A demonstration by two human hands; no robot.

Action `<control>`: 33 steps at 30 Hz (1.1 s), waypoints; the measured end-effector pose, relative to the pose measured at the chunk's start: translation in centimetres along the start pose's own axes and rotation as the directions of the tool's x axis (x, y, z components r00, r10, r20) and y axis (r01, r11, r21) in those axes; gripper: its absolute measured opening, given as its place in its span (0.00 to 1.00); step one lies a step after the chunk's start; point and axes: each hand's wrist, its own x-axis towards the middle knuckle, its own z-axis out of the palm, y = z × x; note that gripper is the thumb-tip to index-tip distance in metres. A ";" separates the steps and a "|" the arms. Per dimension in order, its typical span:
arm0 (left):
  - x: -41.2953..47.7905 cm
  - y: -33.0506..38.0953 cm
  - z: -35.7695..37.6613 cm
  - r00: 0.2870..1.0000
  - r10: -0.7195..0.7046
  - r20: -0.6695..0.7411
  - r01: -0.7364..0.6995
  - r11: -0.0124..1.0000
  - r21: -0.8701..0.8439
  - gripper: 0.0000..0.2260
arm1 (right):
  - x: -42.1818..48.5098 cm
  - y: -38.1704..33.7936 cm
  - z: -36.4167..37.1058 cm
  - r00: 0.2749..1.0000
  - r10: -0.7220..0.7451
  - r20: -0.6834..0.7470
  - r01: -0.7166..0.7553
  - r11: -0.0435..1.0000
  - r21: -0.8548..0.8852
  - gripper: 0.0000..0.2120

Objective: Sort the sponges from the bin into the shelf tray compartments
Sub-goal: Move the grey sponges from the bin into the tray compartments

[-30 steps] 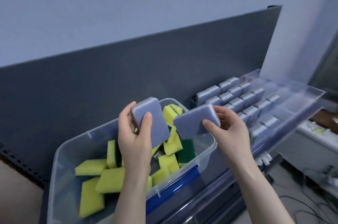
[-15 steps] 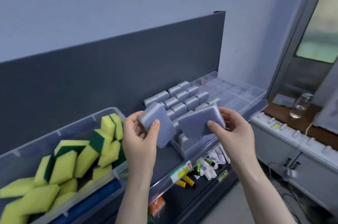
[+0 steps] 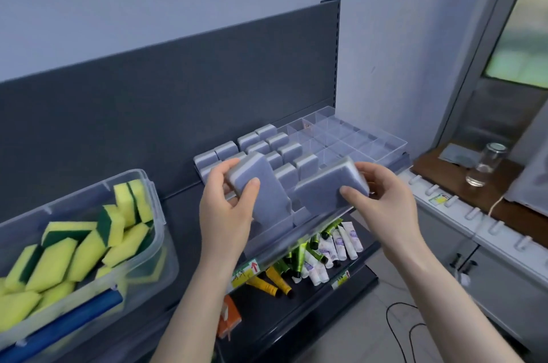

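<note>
My left hand (image 3: 228,214) grips a grey-blue sponge (image 3: 264,190), tilted, just above the front left compartments of the clear shelf tray (image 3: 382,143). My right hand (image 3: 382,199) holds a second grey-blue sponge (image 3: 323,187) by its right end, over the tray's front middle. Several grey sponges (image 3: 267,146) stand upright in the tray's left compartments; the right compartments hold nothing. The clear bin (image 3: 89,193) at the left holds several yellow-and-green sponges (image 3: 89,244).
A dark back panel (image 3: 148,113) rises behind the shelf. Tubes (image 3: 326,250) lie on the lower shelf under the tray. At the right stand a white cabinet (image 3: 489,259) and a wooden top with a glass jar (image 3: 483,167). Cables (image 3: 400,327) lie on the floor.
The view has swung right, from the bin to the shelf tray. Both hands have carried their grey sponges from above the bin to over the tray's front compartments.
</note>
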 end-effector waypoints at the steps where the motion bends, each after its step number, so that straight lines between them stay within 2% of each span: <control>1: 0.2 0.2 0.4 1.000 0.008 0.001 -0.008 1.000 0.000 0.14 | 0.5 0.3 -0.3 1.000 -0.008 0.006 0.008 1.000 -0.009 0.17; 7: 2.4 -0.6 2.9 0.999 0.030 0.020 -0.032 0.996 0.087 0.13 | 3.9 2.2 -0.8 0.998 -0.015 0.054 0.017 0.999 -0.029 0.17; 15: 5.6 -2.2 6.0 1.000 0.010 -0.008 -0.009 0.997 0.079 0.13 | 9.5 3.7 0.1 0.984 -0.019 0.175 0.036 0.995 -0.093 0.18; 21: 6.9 -3.6 6.9 0.999 -0.028 0.040 0.024 0.995 0.098 0.14 | 13.8 4.8 0.7 0.943 -0.048 0.329 0.103 0.983 -0.153 0.19; 33: 7.1 -4.3 8.0 0.996 -0.092 0.010 0.087 0.971 0.222 0.23 | 18.5 6.4 1.0 0.833 -0.105 0.543 0.208 0.969 -0.132 0.23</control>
